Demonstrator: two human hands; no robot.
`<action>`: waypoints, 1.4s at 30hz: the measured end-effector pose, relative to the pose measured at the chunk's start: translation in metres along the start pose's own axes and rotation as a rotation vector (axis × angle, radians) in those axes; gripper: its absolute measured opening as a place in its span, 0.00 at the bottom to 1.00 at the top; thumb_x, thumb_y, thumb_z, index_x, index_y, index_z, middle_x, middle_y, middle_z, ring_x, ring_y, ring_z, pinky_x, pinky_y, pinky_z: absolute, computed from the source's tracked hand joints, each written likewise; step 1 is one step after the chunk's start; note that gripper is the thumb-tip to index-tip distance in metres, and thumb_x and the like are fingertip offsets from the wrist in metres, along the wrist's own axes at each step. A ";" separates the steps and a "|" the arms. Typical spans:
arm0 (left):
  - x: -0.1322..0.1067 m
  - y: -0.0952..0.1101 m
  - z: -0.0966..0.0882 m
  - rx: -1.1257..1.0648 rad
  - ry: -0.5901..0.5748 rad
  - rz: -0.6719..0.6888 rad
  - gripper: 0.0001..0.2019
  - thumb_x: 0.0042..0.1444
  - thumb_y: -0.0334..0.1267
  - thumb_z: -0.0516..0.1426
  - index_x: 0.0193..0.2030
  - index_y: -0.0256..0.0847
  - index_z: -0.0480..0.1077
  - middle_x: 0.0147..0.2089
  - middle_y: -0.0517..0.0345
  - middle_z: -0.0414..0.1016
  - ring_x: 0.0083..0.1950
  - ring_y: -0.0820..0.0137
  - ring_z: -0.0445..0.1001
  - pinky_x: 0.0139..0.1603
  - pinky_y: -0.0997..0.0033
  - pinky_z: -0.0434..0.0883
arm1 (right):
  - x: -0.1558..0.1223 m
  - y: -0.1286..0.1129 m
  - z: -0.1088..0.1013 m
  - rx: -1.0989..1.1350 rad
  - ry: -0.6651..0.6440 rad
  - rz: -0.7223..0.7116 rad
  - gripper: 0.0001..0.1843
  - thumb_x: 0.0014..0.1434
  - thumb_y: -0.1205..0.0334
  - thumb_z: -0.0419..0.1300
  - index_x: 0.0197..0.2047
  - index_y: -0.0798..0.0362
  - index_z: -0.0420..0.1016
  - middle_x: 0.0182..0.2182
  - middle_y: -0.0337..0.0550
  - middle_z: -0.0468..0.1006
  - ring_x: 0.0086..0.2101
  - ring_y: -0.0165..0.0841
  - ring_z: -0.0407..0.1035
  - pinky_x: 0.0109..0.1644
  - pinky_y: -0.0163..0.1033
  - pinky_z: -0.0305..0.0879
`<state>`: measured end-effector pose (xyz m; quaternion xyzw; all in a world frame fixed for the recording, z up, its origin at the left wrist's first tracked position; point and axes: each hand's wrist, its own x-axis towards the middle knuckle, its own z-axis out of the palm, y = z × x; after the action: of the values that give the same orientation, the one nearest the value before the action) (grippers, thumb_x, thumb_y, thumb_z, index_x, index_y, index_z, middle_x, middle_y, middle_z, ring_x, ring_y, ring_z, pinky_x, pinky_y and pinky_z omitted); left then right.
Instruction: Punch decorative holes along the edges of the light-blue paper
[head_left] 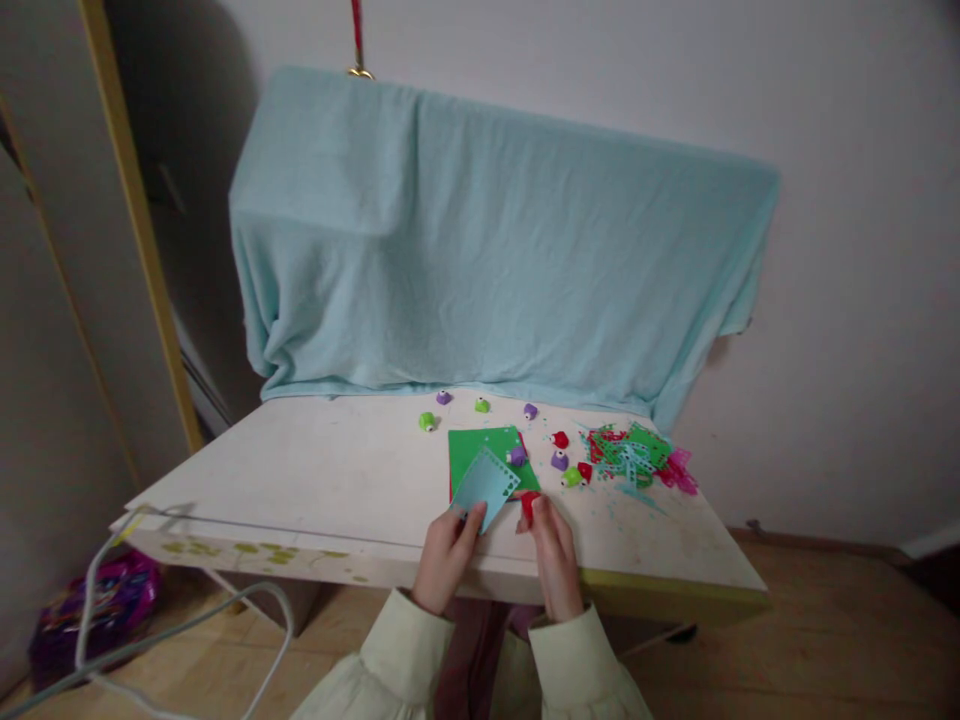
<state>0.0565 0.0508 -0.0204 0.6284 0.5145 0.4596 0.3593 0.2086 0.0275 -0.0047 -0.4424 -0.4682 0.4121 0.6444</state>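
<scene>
My left hand [444, 552] pinches the lower corner of a light blue sheet of paper [480, 482], which is tilted and has a row of small punched holes along its right-hand edges. In my right hand [555, 558] is a small red craft punch [529, 504], gripped between thumb and fingers close to the paper's right corner. Whether the paper sits inside the punch's slot I cannot tell. Under the blue sheet lies green paper [466, 448] with a red edge showing beneath it. A purple punch [517, 456] rests on the green paper, by the blue sheet's upper right edge.
Several more punches in green, purple and red lie around, such as a green punch [427, 421] and a red punch [559, 439]. Punched paper scraps [634, 455] are heaped at the right of the white table [322, 470]. Light blue cloth [510, 250] drapes behind; cables [187, 620] hang at left.
</scene>
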 end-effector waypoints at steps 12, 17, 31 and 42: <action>0.000 0.001 0.001 -0.024 -0.036 -0.008 0.20 0.59 0.49 0.51 0.25 0.36 0.68 0.23 0.57 0.69 0.24 0.72 0.65 0.25 0.76 0.58 | 0.001 -0.001 -0.001 0.008 -0.138 0.051 0.20 0.60 0.55 0.62 0.54 0.51 0.68 0.50 0.46 0.70 0.50 0.41 0.64 0.54 0.42 0.59; 0.000 0.001 0.001 -0.067 -0.035 -0.019 0.18 0.59 0.48 0.51 0.26 0.36 0.68 0.23 0.57 0.70 0.25 0.72 0.65 0.25 0.77 0.59 | 0.001 0.003 -0.003 0.008 -0.134 0.069 0.18 0.60 0.56 0.63 0.51 0.54 0.69 0.45 0.47 0.72 0.42 0.38 0.67 0.40 0.36 0.65; 0.000 -0.004 0.003 -0.104 -0.026 0.062 0.14 0.58 0.45 0.53 0.29 0.35 0.67 0.26 0.60 0.68 0.28 0.73 0.64 0.30 0.77 0.62 | 0.004 0.009 -0.003 0.041 -0.128 0.077 0.19 0.57 0.56 0.66 0.47 0.56 0.68 0.41 0.48 0.74 0.38 0.36 0.68 0.37 0.35 0.66; -0.001 0.005 0.001 -0.115 -0.093 0.096 0.13 0.61 0.43 0.50 0.33 0.36 0.69 0.32 0.57 0.71 0.34 0.70 0.67 0.37 0.75 0.64 | 0.005 0.004 -0.003 0.003 -0.163 0.139 0.18 0.53 0.56 0.69 0.42 0.57 0.72 0.38 0.46 0.75 0.38 0.36 0.67 0.43 0.37 0.62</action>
<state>0.0586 0.0484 -0.0165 0.6514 0.4392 0.4755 0.3958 0.2121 0.0324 -0.0083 -0.4379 -0.4866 0.4909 0.5749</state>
